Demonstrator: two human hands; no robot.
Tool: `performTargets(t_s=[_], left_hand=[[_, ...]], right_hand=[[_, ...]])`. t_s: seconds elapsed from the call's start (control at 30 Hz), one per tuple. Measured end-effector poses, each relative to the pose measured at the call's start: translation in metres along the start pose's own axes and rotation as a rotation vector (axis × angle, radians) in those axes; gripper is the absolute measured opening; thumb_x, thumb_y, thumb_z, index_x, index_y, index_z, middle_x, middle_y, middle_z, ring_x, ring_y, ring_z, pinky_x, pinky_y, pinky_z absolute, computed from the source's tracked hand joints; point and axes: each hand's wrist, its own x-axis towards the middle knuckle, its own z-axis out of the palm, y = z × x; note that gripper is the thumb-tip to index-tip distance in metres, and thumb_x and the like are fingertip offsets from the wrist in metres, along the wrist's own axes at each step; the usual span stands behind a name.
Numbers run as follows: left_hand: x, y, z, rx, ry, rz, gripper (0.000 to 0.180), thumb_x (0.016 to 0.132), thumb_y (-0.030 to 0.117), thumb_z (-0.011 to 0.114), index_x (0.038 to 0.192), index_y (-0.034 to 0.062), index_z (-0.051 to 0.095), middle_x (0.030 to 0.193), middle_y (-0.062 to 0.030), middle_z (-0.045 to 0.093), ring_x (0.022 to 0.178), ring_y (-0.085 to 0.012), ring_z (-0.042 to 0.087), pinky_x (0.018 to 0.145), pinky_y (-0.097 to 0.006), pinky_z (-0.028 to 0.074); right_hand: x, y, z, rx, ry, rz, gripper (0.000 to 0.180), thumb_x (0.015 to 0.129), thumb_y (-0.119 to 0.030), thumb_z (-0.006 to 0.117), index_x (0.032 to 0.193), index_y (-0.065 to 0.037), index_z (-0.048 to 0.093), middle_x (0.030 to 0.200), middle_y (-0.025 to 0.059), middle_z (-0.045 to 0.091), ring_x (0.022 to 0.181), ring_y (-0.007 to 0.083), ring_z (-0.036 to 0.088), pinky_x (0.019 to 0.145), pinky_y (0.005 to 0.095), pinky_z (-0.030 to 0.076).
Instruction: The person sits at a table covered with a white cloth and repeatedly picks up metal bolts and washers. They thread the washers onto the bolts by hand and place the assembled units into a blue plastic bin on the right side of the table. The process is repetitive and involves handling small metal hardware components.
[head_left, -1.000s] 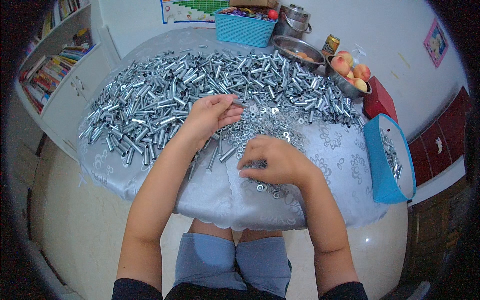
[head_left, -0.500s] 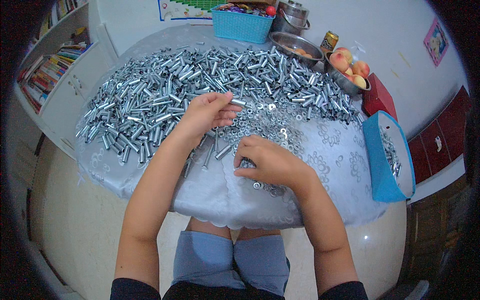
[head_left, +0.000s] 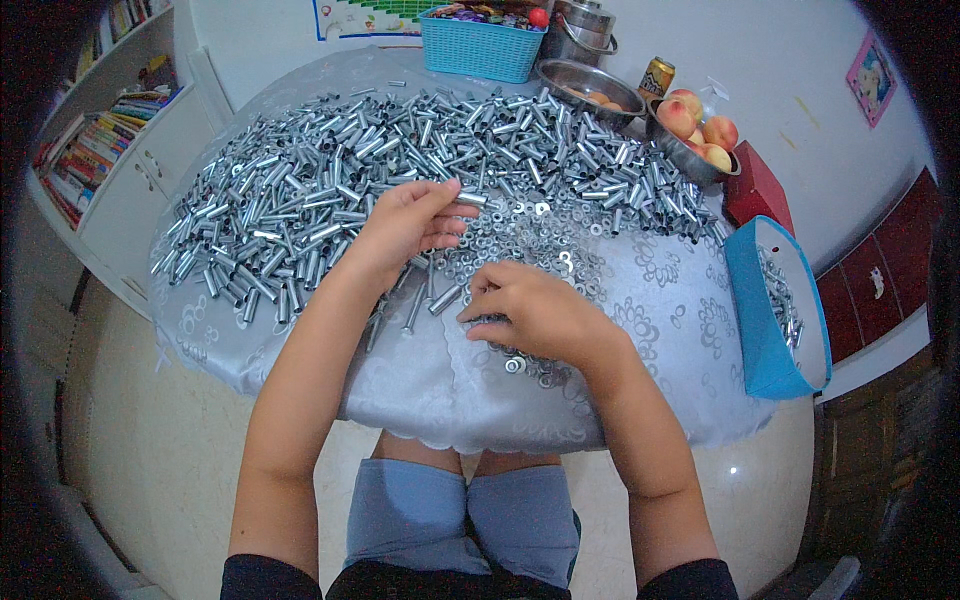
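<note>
Since half a second ago the left hand [head_left: 405,222] has lifted slightly off the pile and now pinches one short metal tube [head_left: 470,199] between thumb and fingertips, the other fingers loosely curled. The right hand [head_left: 535,312] has barely shifted; it lies palm down, fingers bent, on a scatter of small washers [head_left: 520,362] near the front edge of the worktop [head_left: 640,400]. Whether it holds any of them cannot be told.

The tubes [head_left: 330,190] lie in one broad heap across the far half of the worktop, far too many to count; the washers spread between that heap and the right hand, likewise beyond counting. Three or four loose bolts [head_left: 415,310] lie between the two hands.

At the right edge hangs one blue bag [head_left: 765,330] with metal parts inside. At the back stand one blue basket [head_left: 480,50], one steel pot [head_left: 583,28], one can [head_left: 656,77], and two steel bowls, the nearer bowl [head_left: 690,158] holding four peaches [head_left: 700,128].
</note>
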Motion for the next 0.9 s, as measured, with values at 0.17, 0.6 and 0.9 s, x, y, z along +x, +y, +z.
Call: performTargets(t_s=[0.17,0.6,0.9], left_hand=[[0.0,0.0,-0.001,0.007,-0.002,0.001,0.027,0.086,0.03,0.053,0.092,0.0032,0.055,0.089,-0.0074,0.063,0.069,-0.0075,0.057,0.061,-0.02,0.048],[0.0,-0.002,0.0,0.014,-0.077,-0.027,0.027,0.086,0.029,0.053,0.092,0.0025,0.055,0.088,-0.0073,0.063,0.069,-0.0075,0.057,0.06,-0.02,0.049],[-0.002,-0.002,0.001,-0.056,-0.16,-0.071,0.027,0.085,0.029,0.055,0.092,0.0035,0.054,0.086,-0.0078,0.063,0.07,-0.0105,0.059,0.063,-0.023,0.05]], right_hand=[[0.001,0.001,0.002,-0.017,-0.021,-0.001,0.016,0.069,-0.016,0.065,0.082,-0.007,0.064,0.085,0.0093,0.056,0.087,0.0265,0.055,0.077,0.0364,0.043],[-0.004,0.016,-0.041,0.031,0.533,0.139,0.018,0.071,-0.013,0.067,0.083,-0.003,0.059,0.086,0.0092,0.054,0.082,0.0231,0.055,0.072,0.0304,0.044],[0.001,0.02,-0.028,0.038,0.566,0.084,0.018,0.071,-0.012,0.066,0.085,-0.003,0.058,0.086,0.0094,0.055,0.08,0.0241,0.056,0.07,0.0311,0.045]])
